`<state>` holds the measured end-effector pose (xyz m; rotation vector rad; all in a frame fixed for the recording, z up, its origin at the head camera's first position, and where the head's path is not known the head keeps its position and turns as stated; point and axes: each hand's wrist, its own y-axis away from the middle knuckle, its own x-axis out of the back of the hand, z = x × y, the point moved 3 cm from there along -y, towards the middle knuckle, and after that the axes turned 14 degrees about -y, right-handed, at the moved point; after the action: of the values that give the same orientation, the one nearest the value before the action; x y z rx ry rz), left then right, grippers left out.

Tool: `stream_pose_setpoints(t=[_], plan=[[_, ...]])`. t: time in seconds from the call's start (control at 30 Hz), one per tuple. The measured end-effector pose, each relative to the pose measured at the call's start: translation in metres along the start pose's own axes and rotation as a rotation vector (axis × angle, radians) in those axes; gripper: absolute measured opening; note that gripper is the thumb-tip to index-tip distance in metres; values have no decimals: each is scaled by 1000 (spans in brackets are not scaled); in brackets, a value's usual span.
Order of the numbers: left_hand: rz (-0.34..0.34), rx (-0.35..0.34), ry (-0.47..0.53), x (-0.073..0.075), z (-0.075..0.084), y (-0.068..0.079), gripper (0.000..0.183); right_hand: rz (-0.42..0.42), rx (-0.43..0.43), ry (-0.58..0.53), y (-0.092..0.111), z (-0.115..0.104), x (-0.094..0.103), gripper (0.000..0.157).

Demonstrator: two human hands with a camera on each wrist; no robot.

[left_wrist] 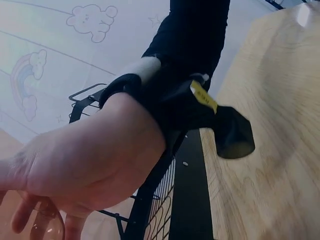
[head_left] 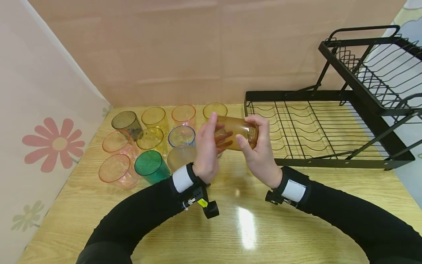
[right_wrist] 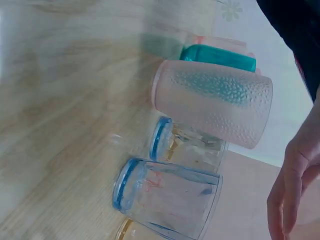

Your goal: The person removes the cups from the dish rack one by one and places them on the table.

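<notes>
An amber glass (head_left: pixel 235 128), tipped onto its side, is between my two hands above the wooden table. My right hand (head_left: pixel 263 154) grips its right end, thumb across the near side. At the other end, my left hand (head_left: pixel 207 154) holds the glass, its fingers showing through the tinted wall and its thumb pointing up. In the left wrist view, a curved piece of the glass (left_wrist: pixel 54 227) shows around the left fingers. From the right wrist, the left hand (right_wrist: pixel 295 180) appears at the right edge. The right hand lies outside that view.
Left of my hands, several upright glasses stand in rows, among them a green glass (head_left: pixel 152 167), a frosted glass (head_left: pixel 181 157) and a blue-rimmed glass (head_left: pixel 182 136). A black two-tier dish rack (head_left: pixel 313 161) stands at the right on the table (head_left: pixel 214 238). A pink wall covering (head_left: pixel 197 55) rises behind.
</notes>
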<state>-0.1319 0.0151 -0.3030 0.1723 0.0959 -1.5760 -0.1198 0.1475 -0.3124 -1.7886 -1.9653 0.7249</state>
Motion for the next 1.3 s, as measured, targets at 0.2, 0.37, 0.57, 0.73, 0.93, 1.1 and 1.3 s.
stream_pose_setpoints(t=[0.2,0.37,0.57,0.73,0.93,1.1,1.3], plan=[[-89,-82,-111,11,7,-3,33,-77,6,157,8,-8,5,70],[-201,-114,-272,21,14,-3,34,-235,14,287,18,-17,19,53],[-316,-231,-588,30,12,2,39,-435,22,441,29,-25,37,48],[-435,-407,-949,31,2,11,51,-567,-50,621,36,-29,53,44],[-473,-694,-1359,27,-10,22,64,-676,-155,789,42,-33,66,52],[-476,-769,-1503,27,-22,26,68,-702,-128,846,44,-33,68,55],[-409,-842,-1600,27,-34,26,70,-706,-85,904,45,-36,71,55]])
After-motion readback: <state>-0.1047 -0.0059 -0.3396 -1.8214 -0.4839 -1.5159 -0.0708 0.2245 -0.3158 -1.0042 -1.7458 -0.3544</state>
